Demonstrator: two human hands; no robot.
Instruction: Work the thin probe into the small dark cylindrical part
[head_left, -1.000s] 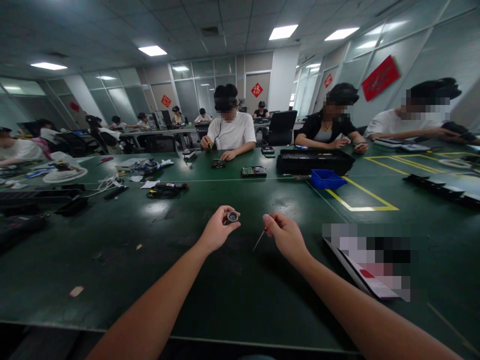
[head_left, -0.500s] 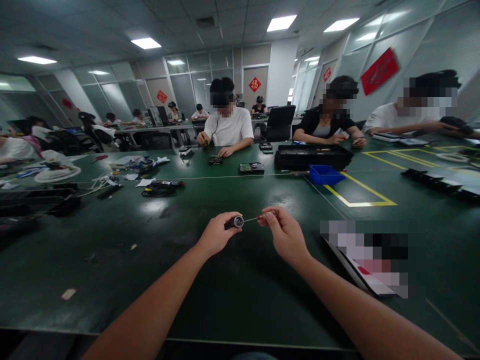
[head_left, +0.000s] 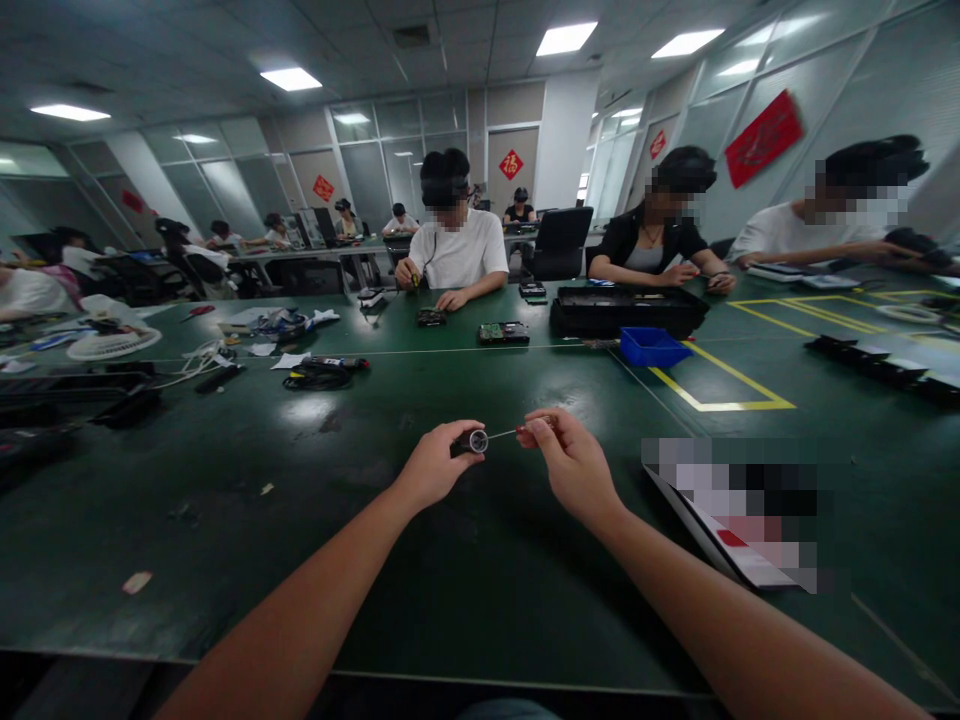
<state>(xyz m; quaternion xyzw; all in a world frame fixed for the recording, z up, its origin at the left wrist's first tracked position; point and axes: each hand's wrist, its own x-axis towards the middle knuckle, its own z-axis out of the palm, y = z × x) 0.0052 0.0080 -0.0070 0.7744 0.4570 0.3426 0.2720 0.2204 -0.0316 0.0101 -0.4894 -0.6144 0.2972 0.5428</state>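
Observation:
Just above the middle of the green table, my left hand [head_left: 433, 467] is closed around a small dark cylindrical part [head_left: 478, 440] with a round, silvery end that faces right. What exactly this part is, I cannot make out. My right hand [head_left: 568, 462] pinches the reddish handle of a thin screwdriver [head_left: 501, 434]. Its metal shaft points left, and the tip meets the rim of the round end. Fingers of the right hand cover most of the handle.
A pixelated flat item [head_left: 739, 520] lies right of my right forearm. Farther off are a blue bin [head_left: 652, 347], a black tray [head_left: 626, 315], a circuit board [head_left: 503, 332] and a cable bundle [head_left: 324, 374]. Across the table, a person in a white shirt [head_left: 457, 250] works.
Almost nothing differs. Both hands hold the same part and screwdriver in nearly the same place, and the view has shifted very slightly.

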